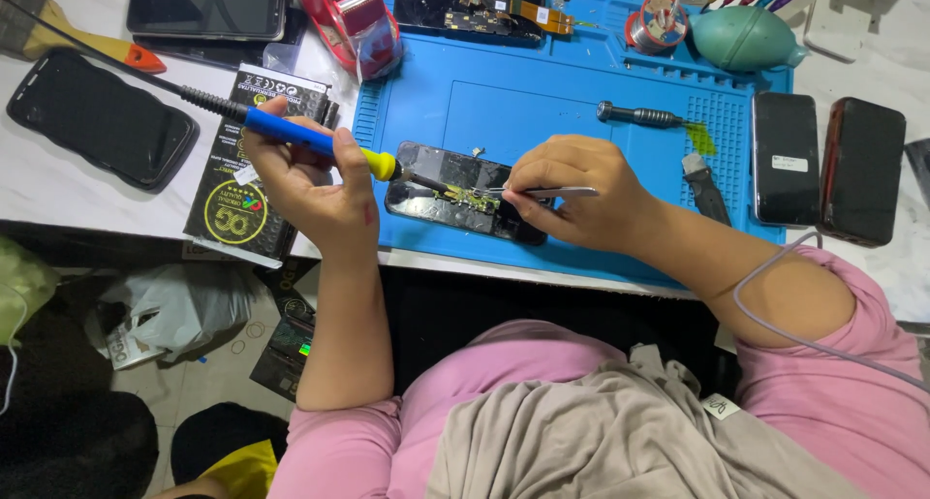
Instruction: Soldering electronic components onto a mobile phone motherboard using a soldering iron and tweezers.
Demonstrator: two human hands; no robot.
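Opened phone (455, 197) lying flat at the centre of the frame, on the near edge of a blue work mat (542, 102), insides exposed and a small yellowish patch showing in its middle. Left hand (310, 174) just left of it, closed around the blue handle of a soldering iron (291, 131), yellow collar pointing right, tip resting on the phone's inner parts. Right hand (581, 194) just right of it, fingers pinched shut on thin metal tweezers (528, 192), points meeting the same spot as the iron's tip. Further up the mat, a dark screwdriver (639, 117) lying sideways, a second stripped board (475, 5) at the top edge, a solder spool (659, 24) and a teal rubber blower (741, 39) in the upper right. Off the mat's right side, two dark phones (823, 165) face up on the white desk (58, 194). At the left, a black printed box (242, 189) under the left wrist, another black phone (97, 116) beyond it, a red tape dispenser (354, 19) above.
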